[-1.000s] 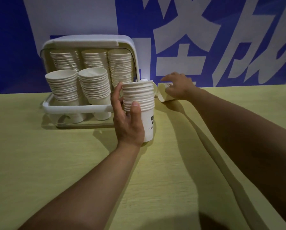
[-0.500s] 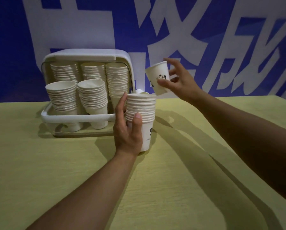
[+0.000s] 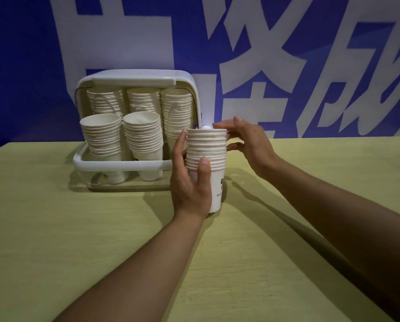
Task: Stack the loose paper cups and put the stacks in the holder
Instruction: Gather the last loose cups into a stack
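Half a second earlier a single cup was held up in the air by the right hand [image 3: 250, 145]; now that cup has been dropped into the top of the stack [image 3: 206, 156], and no loose cup is seen in the fingers. Since a second ago the view has also been shifted, so that the holder [image 3: 124, 165] sits lower and further left.

The stack is held upright just in front of the holder's right end, above the table [image 3: 55, 228], so that its open mouth faces up and each new cup can be nested from above. It is wrapped by the left hand [image 3: 190, 182]: the thumb is pressed on the near side across the rims, and the fingers are curled round the far-left side. The left forearm is stretched forward from the lower left, with the wrist straight.

The right hand is brought in from the right, its forearm raised off the table. Its fingers are loosely spread and laid against the top rims, the forefinger across the mouth. This is judged to be a seating press, so the newest cup is pushed fully home. Nothing is pinched by it.

Five stacks are already stood in the holder under its raised lid [image 3: 134, 79]. Room appears to be left at the front right, where this stack would probably be set.
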Available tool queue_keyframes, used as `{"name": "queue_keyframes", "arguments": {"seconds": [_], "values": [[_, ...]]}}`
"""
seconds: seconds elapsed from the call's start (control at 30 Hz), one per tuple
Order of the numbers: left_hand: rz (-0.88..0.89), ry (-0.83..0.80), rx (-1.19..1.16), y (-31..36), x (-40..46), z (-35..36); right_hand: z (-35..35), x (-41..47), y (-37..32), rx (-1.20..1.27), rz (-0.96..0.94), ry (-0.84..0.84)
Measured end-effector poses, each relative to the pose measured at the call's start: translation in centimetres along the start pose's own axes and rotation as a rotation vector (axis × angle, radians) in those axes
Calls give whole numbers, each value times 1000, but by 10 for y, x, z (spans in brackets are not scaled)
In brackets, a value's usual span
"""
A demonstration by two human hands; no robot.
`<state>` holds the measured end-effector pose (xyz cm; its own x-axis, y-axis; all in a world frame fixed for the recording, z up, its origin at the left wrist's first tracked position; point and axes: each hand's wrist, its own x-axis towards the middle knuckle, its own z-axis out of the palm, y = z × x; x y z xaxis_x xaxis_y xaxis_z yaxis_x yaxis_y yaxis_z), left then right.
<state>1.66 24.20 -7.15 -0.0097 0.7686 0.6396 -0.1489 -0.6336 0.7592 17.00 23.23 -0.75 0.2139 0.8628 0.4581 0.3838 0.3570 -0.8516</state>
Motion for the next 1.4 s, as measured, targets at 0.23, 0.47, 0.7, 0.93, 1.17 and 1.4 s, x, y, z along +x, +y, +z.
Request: {"name": "queue_keyframes", "arguments": {"seconds": [0.23, 0.47, 0.7, 0.93, 1.17, 1.4], "values": [[-4, 130, -102, 3, 2, -3, 3, 40, 52, -529, 69, 142], [37, 159, -136, 0, 4, -4, 22, 65, 73, -617, 80, 13], [53, 149, -128, -2, 4, -4, 24, 72, 79, -572, 73, 47], [39, 113, -130, -4, 3, -5, -13, 54, 41, -543, -42, 219], [120, -70, -122, 4, -4, -1, -69, 20, -85, -278, -174, -35], [163, -209, -50, 31, -19, 5, -46, -26, -135, -579, -7, -395]]}}
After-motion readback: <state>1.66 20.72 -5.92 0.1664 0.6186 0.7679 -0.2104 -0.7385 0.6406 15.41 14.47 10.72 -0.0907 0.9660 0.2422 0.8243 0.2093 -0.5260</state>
